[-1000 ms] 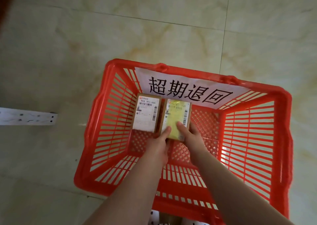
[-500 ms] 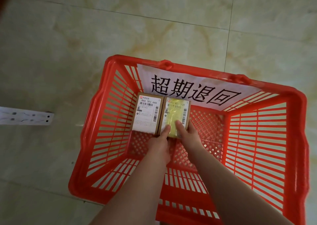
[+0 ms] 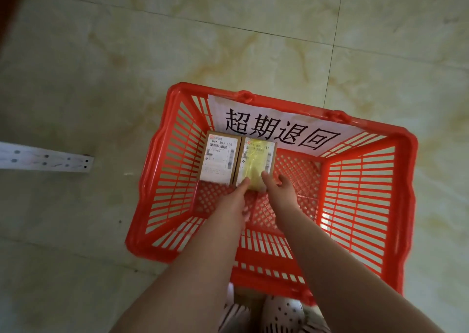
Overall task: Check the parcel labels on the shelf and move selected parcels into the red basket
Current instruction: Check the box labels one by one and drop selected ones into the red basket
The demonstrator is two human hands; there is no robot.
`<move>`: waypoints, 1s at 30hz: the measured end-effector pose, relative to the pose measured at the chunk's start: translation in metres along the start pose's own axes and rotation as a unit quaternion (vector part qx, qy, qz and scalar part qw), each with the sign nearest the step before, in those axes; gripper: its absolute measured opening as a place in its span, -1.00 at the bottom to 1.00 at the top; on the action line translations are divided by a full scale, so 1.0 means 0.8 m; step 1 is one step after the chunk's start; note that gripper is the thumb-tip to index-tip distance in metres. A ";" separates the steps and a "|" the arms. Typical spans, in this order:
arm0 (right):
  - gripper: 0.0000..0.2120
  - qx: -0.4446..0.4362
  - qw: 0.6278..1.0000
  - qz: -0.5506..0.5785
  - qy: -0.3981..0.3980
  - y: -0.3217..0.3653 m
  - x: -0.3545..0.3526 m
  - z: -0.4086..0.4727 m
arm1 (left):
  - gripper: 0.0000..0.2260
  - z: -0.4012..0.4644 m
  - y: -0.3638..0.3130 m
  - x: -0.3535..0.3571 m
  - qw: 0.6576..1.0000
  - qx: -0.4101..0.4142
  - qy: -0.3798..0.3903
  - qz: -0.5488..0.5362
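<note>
Parcel with yellow tape [image 3: 256,166] lies flat at far left of red basket [image 3: 360,205] | touches plain parcel [image 3: 219,158] | left hand [image 3: 236,198], right hand [image 3: 279,190]: straight fingertips resting on its near edge.

arms: both forearms bare, no sleeves in view | left hand [image 3: 234,195]: no rings or watch | right hand [image 3: 280,189]: likewise unadorned | footwear: white perforated clog-style shoe [image 3: 283,312], dark holes | near-edge clothing: striped fabric [image 3: 234,316]
</note>
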State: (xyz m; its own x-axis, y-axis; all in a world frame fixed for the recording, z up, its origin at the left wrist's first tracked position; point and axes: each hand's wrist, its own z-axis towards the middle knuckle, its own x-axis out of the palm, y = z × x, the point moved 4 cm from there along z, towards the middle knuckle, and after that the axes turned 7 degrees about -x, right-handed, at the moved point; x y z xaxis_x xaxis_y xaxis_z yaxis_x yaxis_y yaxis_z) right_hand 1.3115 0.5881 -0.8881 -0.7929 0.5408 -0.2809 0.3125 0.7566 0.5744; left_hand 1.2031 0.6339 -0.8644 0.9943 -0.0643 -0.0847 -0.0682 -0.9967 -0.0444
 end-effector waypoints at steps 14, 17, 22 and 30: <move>-0.80 0.000 0.970 0.148 0.191 0.237 -0.050 -0.392 | -0.93 -0.412 -0.013 -0.156 0.953 0.127 0.083 -0.264; -0.83 -0.037 0.956 0.129 0.262 0.297 -0.036 -0.515 | -0.97 -0.539 0.008 -0.222 0.927 0.165 0.072 -0.328; -0.84 -0.104 0.926 0.065 0.358 0.357 -0.001 -0.686 | -0.86 -0.692 0.062 -0.337 0.870 0.227 0.057 -0.434; -0.78 -0.161 0.831 -0.062 0.528 0.373 0.109 -0.970 | -0.91 -0.880 0.170 -0.554 0.726 0.345 0.028 -0.594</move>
State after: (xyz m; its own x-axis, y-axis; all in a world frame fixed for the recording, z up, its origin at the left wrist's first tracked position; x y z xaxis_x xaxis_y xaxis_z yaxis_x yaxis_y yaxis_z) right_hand 0.9295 0.5761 -0.1446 -0.8786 -0.2881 0.3809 0.1721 0.5529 0.8153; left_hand 0.8105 0.4920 -0.1318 0.3845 0.7994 0.4617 0.8358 -0.0890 -0.5418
